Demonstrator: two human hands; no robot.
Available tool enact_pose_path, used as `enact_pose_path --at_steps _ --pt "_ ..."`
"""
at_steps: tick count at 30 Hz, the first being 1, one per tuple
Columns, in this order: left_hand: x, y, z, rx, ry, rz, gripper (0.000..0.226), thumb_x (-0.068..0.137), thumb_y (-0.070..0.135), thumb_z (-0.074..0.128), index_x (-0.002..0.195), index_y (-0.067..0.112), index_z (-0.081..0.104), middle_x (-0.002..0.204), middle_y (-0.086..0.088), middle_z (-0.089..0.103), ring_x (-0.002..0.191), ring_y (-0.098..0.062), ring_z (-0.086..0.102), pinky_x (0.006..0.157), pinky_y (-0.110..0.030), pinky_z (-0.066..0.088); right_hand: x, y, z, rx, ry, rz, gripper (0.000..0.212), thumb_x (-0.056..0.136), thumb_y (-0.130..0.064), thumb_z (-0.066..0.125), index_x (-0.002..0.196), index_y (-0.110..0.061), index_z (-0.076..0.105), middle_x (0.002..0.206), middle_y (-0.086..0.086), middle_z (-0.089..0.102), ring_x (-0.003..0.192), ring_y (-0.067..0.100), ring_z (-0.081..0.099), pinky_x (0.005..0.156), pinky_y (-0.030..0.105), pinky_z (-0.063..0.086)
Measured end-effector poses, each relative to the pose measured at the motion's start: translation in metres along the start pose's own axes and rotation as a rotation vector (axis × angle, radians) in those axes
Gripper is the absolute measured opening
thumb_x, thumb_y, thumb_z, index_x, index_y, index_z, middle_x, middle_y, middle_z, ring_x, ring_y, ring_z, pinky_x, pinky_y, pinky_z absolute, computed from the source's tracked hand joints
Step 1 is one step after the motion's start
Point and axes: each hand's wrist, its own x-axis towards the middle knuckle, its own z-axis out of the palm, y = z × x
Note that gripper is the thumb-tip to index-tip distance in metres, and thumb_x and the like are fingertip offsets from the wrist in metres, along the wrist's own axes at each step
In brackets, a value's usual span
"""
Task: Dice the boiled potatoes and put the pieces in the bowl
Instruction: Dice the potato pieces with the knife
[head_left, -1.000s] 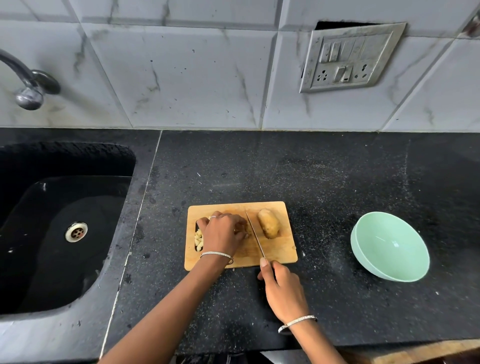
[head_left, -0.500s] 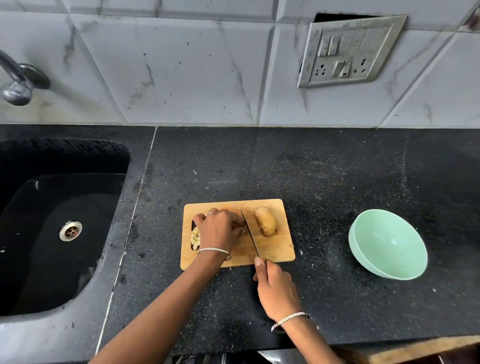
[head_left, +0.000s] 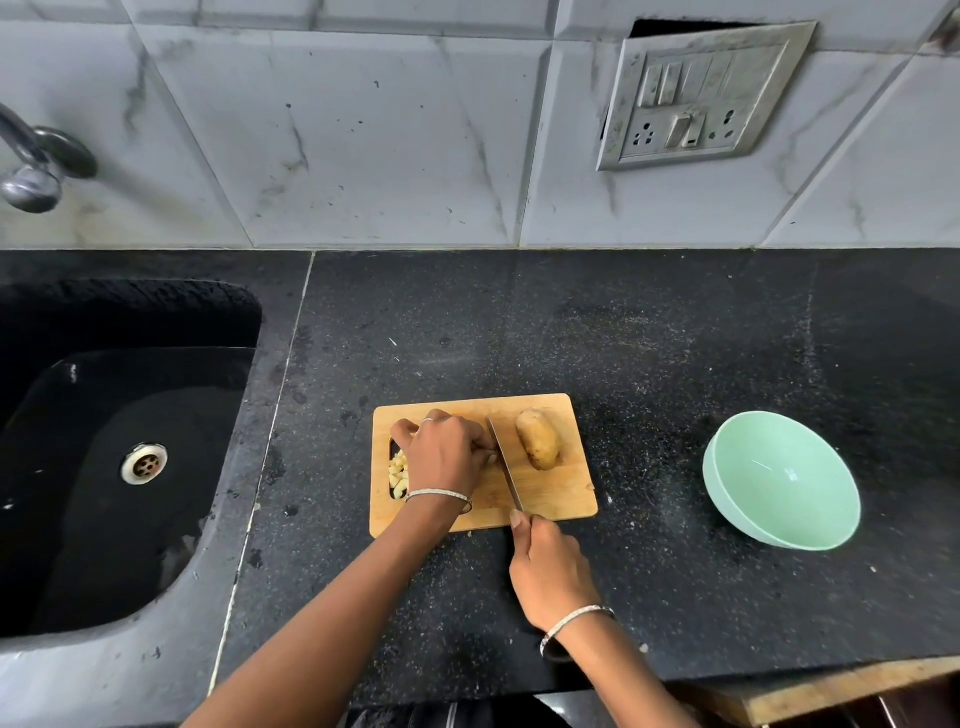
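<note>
A wooden cutting board (head_left: 561, 493) lies on the black counter. My left hand (head_left: 444, 454) curls over a potato that it mostly hides, at the board's left half. Diced pale potato pieces (head_left: 399, 475) lie by the board's left edge. My right hand (head_left: 548, 577) grips the knife handle just off the board's front edge. The knife blade (head_left: 505, 470) runs across the board, right beside my left fingertips. A whole unpeeled potato (head_left: 539, 439) rests on the board's right part. The mint-green bowl (head_left: 784, 480), tilted and holding nothing, sits on the counter to the right.
A black sink (head_left: 119, 467) with a metal drain fills the left side, with a tap (head_left: 31, 166) above it. A switch and socket plate (head_left: 696, 98) hangs on the tiled wall. The counter's front edge runs just behind my right wrist.
Both hands and the knife stay in nearly the same place on the board; the blade shifts slightly along the cut. The view itself has drifted a little.
</note>
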Motion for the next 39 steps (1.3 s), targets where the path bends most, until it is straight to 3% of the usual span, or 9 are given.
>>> enact_pose_path --at_steps 8,13,16,20,27,32,36,39 --pt "-0.001 0.001 0.000 -0.005 -0.001 -0.008 0.004 0.079 0.033 0.073 0.083 0.035 0.073 0.085 0.015 0.069 0.107 -0.010 0.049 0.096 -0.046 0.019 -0.001 0.000 -0.005 0.002 -0.045 0.013 0.050 0.103 -0.051 0.023 0.108 -0.015 0.058 0.108 0.014 0.063 0.106 0.038 0.059 0.086 0.042 0.047" --pt "-0.003 0.000 0.002 0.011 0.019 0.001 0.005 0.077 0.033 0.073 0.082 0.035 0.073 0.084 0.014 0.070 0.108 -0.013 0.049 0.095 -0.047 0.021 -0.023 0.016 -0.010 -0.048 -0.059 0.005 0.045 0.103 -0.050 0.019 0.096 -0.021 0.053 0.086 0.002 0.053 0.099 0.033 0.060 0.082 0.040 0.048" --pt "-0.002 -0.002 0.003 0.041 0.018 0.003 0.005 0.079 0.037 0.072 0.083 0.035 0.073 0.083 0.013 0.070 0.107 -0.014 0.050 0.094 -0.047 0.022 -0.033 0.027 -0.014 -0.093 -0.040 0.001 0.044 0.102 -0.053 0.017 0.086 -0.025 0.048 0.087 0.000 0.058 0.091 0.028 0.062 0.079 0.040 0.049" --pt "-0.001 -0.004 -0.001 0.059 0.039 0.019 0.007 0.078 0.037 0.071 0.084 0.034 0.072 0.082 0.013 0.069 0.105 -0.014 0.051 0.092 -0.044 0.021 -0.036 0.034 -0.026 -0.121 -0.038 -0.002 0.044 0.101 -0.054 0.018 0.080 -0.025 0.044 0.085 0.000 0.055 0.094 0.032 0.060 0.075 0.040 0.047" --pt "0.004 -0.003 -0.009 0.085 -0.045 0.154 0.026 0.082 0.031 0.070 0.107 0.038 0.068 0.109 0.015 0.065 0.111 -0.017 0.050 0.083 -0.040 0.024 -0.019 0.038 -0.054 -0.071 0.000 -0.058 0.050 0.101 -0.054 0.028 0.086 -0.020 0.061 0.091 0.005 0.068 0.094 0.030 0.060 0.084 0.038 0.047" --pt "0.009 -0.001 -0.008 0.117 -0.042 0.182 0.007 0.082 0.034 0.071 0.089 0.033 0.073 0.097 0.014 0.067 0.103 -0.014 0.050 0.085 -0.040 0.025 -0.005 0.035 -0.054 -0.008 0.031 -0.065 0.052 0.101 -0.055 0.029 0.084 -0.019 0.063 0.084 0.003 0.067 0.089 0.028 0.062 0.084 0.040 0.048" --pt "0.007 -0.005 -0.007 0.114 -0.010 0.233 0.001 0.086 0.028 0.066 0.086 0.029 0.067 0.088 0.012 0.067 0.100 -0.014 0.054 0.087 -0.039 0.021 -0.001 0.030 -0.047 0.023 0.035 -0.078 0.051 0.101 -0.054 0.031 0.083 -0.020 0.064 0.078 -0.005 0.066 0.085 0.025 0.063 0.082 0.039 0.048" --pt "0.004 -0.010 -0.009 0.057 0.042 0.216 0.005 0.088 0.024 0.061 0.088 0.028 0.062 0.080 0.009 0.067 0.095 -0.015 0.057 0.088 -0.038 0.020 0.001 0.027 -0.040 0.006 0.032 -0.102 0.050 0.102 -0.052 0.030 0.086 -0.018 0.064 0.082 -0.001 0.067 0.088 0.026 0.062 0.081 0.038 0.047"
